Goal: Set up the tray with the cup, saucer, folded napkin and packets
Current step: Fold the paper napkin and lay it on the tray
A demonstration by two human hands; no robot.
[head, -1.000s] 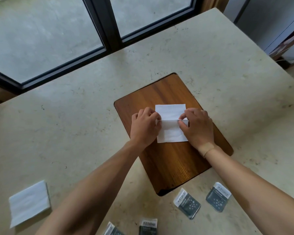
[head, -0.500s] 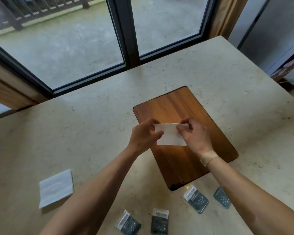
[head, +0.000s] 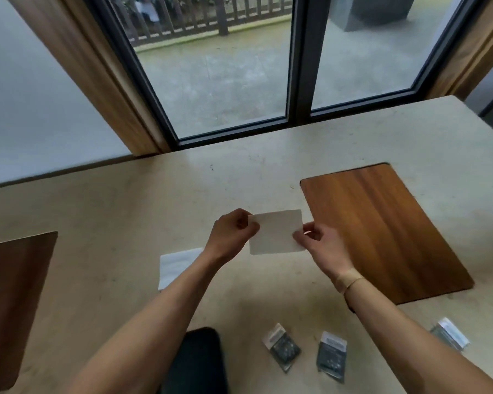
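White napkin [head: 276, 233]; brown woodgrain tray [head: 382, 228]

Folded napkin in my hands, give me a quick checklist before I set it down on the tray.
1. Hold on the folded napkin: ok, left hand and right hand each pinch a side edge.
2. Napkin folded flat: ok, it shows as one neat rectangle.
3. Tray surface free: ok, bare wood, nothing on it.
4. Napkin over the tray: not ok, it is lifted above the table, left of the tray.
5. Packets out of the way: ok, they lie on the table near its front edge.
6. Cup and saucer ready: cannot tell, neither is in view.
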